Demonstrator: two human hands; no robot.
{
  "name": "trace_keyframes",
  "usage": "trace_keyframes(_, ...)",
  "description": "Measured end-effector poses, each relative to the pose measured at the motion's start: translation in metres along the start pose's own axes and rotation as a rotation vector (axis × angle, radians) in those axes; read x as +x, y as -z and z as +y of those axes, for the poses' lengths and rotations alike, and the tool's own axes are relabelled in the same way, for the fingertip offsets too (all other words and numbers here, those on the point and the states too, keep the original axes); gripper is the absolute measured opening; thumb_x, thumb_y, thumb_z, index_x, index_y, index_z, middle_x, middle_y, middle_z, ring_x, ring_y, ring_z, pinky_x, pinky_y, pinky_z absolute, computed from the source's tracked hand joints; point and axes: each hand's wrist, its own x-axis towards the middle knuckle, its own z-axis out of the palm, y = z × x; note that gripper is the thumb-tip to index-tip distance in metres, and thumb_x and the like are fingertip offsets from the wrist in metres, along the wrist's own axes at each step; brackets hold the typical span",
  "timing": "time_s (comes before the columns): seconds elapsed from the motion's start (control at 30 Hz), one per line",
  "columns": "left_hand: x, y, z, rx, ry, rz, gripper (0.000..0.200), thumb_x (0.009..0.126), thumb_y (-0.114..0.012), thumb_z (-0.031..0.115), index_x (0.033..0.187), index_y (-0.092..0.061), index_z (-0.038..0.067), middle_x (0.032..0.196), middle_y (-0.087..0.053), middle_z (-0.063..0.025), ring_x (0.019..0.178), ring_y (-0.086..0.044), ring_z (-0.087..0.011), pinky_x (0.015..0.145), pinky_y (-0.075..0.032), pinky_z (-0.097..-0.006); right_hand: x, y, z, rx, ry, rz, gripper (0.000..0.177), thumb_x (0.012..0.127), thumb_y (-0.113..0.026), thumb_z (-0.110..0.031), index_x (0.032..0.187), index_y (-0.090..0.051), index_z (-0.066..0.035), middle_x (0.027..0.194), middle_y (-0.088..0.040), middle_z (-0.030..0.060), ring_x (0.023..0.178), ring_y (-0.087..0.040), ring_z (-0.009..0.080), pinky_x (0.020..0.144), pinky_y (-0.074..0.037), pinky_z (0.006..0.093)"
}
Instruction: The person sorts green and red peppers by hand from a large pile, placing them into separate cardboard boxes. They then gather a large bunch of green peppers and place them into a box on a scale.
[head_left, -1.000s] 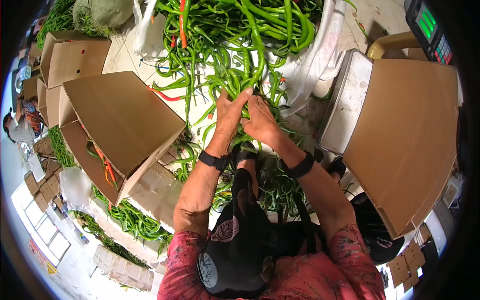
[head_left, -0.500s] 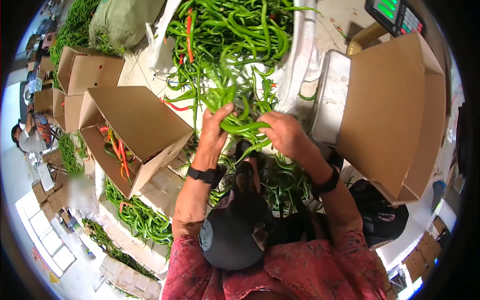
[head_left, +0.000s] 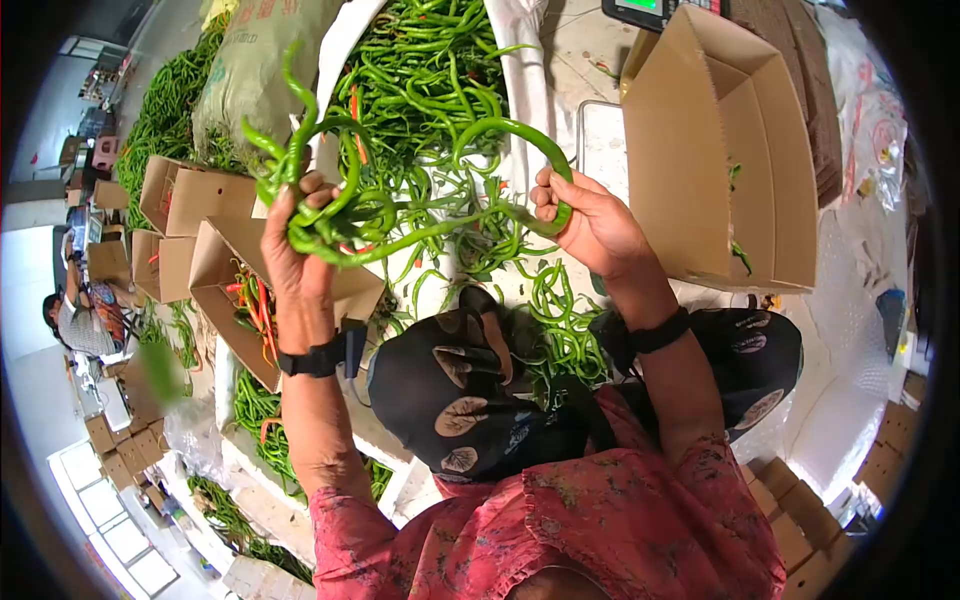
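A bunch of long green peppers (head_left: 345, 220) is gripped in my left hand (head_left: 298, 235), its fingers wrapped round them, their curled ends sticking up and to the right. My right hand (head_left: 590, 218), also closed, pinches a curved green pepper (head_left: 530, 130); a long pepper stretches between the two hands. Beyond them a large pile of green peppers (head_left: 430, 60) with a few red ones lies in a white sack (head_left: 522, 60). More green peppers (head_left: 560, 320) are scattered on the floor between my legs.
On the right stands an open cardboard box (head_left: 680, 160), with a scale (head_left: 640, 8) behind it. At left, another box (head_left: 225, 300) holds red peppers, near further boxes and a stuffed sack (head_left: 255, 80). A person (head_left: 85, 320) sits at the far left.
My hands have moved apart, the left one to the left with the bunch, the right one slightly up and right. The view has shifted, and my knees now show more.
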Motion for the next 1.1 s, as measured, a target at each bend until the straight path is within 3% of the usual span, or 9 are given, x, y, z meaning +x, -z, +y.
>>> trace_keyframes(0.1, -0.02, -0.039, 0.006, 0.113, -0.023, -0.056, 0.048, 0.093, -0.057, 0.012, 0.133, -0.039, -0.004, 0.095, -0.05, -0.0073, 0.082, -0.053, -0.0165, 0.101, -0.04, -0.0382, -0.018, -0.007, -0.003, 0.052, 0.107, 0.034, 0.017, 0.098, -0.051, -0.014, 0.107, -0.055, 0.0, 0.094, -0.057, 0.0075, 0.082, -0.052, 0.0146, 0.078, -0.046, 0.0277)
trace_keyframes(0.27, -0.045, -0.095, -0.009, 0.316, 0.02, 0.041, 0.035, 0.087, -0.064, 0.017, 0.114, -0.05, -0.001, 0.087, -0.054, -0.0069, 0.072, -0.051, -0.0135, 0.08, -0.047, -0.0335, -0.047, -0.043, -0.013, -0.072, 0.247, -0.025, 0.019, 0.096, -0.055, -0.014, 0.109, -0.054, 0.0, 0.094, -0.055, 0.0063, 0.087, -0.052, 0.0139, 0.084, -0.041, 0.0275)
trace_keyframes(0.37, -0.056, -0.118, -0.027, 0.429, 0.078, -0.019, 0.035, 0.083, -0.068, 0.018, 0.108, -0.051, 0.001, 0.084, -0.055, -0.0073, 0.069, -0.051, -0.014, 0.07, -0.046, -0.0306, -0.057, -0.077, -0.021, -0.192, 0.252, -0.024, 0.027, 0.095, -0.057, -0.016, 0.116, -0.054, 0.001, 0.098, -0.057, 0.006, 0.089, -0.053, 0.0126, 0.085, -0.041, 0.0262)
trace_keyframes(0.5, -0.068, -0.143, -0.045, 0.517, 0.086, -0.005, 0.04, 0.083, -0.067, 0.017, 0.115, -0.05, 0.0, 0.083, -0.055, -0.0076, 0.069, -0.05, -0.0146, 0.072, -0.045, -0.034, -0.061, -0.093, -0.028, -0.113, 0.254, -0.158, 0.026, 0.095, -0.057, -0.016, 0.116, -0.055, 0.001, 0.099, -0.059, 0.007, 0.087, -0.053, 0.0136, 0.083, -0.043, 0.0257)
trace_keyframes(0.73, -0.09, -0.136, -0.057, 0.339, -0.026, 0.006, 0.037, 0.085, -0.064, 0.016, 0.115, -0.049, 0.001, 0.087, -0.052, -0.0071, 0.072, -0.048, -0.014, 0.079, -0.047, -0.0362, -0.083, -0.069, -0.034, 0.0, 0.253, -0.178, 0.022, 0.096, -0.055, -0.014, 0.112, -0.056, 0.0, 0.096, -0.059, 0.0074, 0.084, -0.053, 0.0139, 0.081, -0.044, 0.0258)
trace_keyframes(0.8, -0.094, -0.129, -0.064, 0.358, -0.04, 0.031, 0.035, 0.085, -0.064, 0.016, 0.113, -0.049, 0.001, 0.086, -0.053, -0.0073, 0.071, -0.048, -0.014, 0.077, -0.047, -0.035, -0.088, -0.065, -0.034, -0.097, 0.304, -0.126, 0.025, 0.096, -0.055, -0.016, 0.116, -0.053, -0.001, 0.095, -0.056, 0.0066, 0.078, -0.053, 0.0118, 0.095, -0.041, 0.0345)
trace_keyframes(0.83, -0.097, -0.126, -0.068, 0.38, -0.059, 0.057, 0.034, 0.084, -0.064, 0.016, 0.112, -0.05, 0.001, 0.086, -0.053, -0.0075, 0.071, -0.049, -0.014, 0.075, -0.047, -0.0339, -0.089, -0.063, -0.033, -0.097, 0.302, -0.127, 0.025, 0.096, -0.055, -0.016, 0.116, -0.053, -0.001, 0.095, -0.056, 0.0066, 0.078, -0.053, 0.0118, 0.095, -0.041, 0.0345)
trace_keyframes(0.9, -0.1, -0.127, -0.081, 0.411, -0.072, 0.088, 0.034, 0.082, -0.067, 0.016, 0.108, -0.051, 0.002, 0.084, -0.054, -0.0067, 0.068, -0.049, -0.0143, 0.068, -0.046, -0.0313, -0.091, -0.063, -0.032, -0.155, 0.377, -0.105, 0.024, 0.095, -0.057, -0.017, 0.111, -0.056, 0.0, 0.095, -0.059, 0.0072, 0.084, -0.053, 0.0129, 0.081, -0.043, 0.0259)
trace_keyframes(1.1, -0.101, -0.122, -0.119, 0.539, 0.02, 0.085, 0.038, 0.078, -0.073, 0.011, 0.109, -0.053, 0.001, 0.089, -0.059, -0.0053, 0.073, -0.058, -0.0151, 0.067, -0.051, -0.0309, -0.091, -0.099, -0.019, -0.551, 0.281, 0.093, 0.038, 0.091, -0.064, -0.021, 0.117, -0.053, 0.005, 0.1, -0.059, 0.0073, 0.088, -0.056, 0.012, 0.085, -0.043, 0.0267)
